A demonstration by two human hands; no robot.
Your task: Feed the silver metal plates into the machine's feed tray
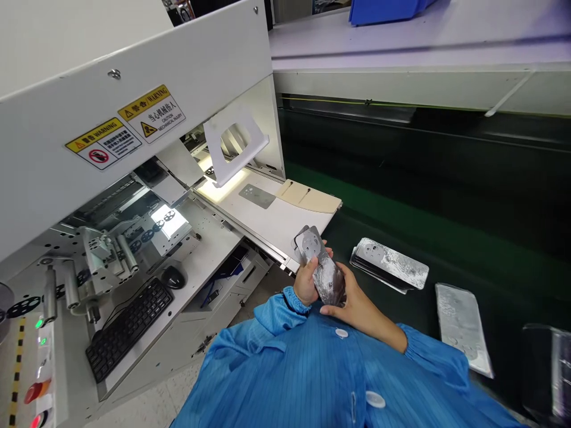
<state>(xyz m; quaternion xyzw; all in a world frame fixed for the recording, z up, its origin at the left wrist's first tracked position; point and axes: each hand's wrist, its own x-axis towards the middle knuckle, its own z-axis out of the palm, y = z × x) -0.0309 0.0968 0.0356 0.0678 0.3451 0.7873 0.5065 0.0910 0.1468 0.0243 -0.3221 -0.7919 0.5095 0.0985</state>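
Both of my hands hold a small stack of thin grey metal plates [322,266] with round cutouts, just off the front corner of the machine's white feed tray [285,223]. My left hand [307,280] wraps round the stack's left side. My right hand [352,297] cups it from below and the right, thumb pressed on the lower end. One flat grey plate [257,195] lies on the tray, further in towards the lit opening. Blue striped sleeves cover both arms.
A second stack of plates [390,264] rests on the dark green conveyor belt [468,249], with a foil-wrapped pack [461,324] to its right. The white machine [134,95] carries yellow warning labels. A black keyboard [129,324] and mouse [173,276] sit lower left.
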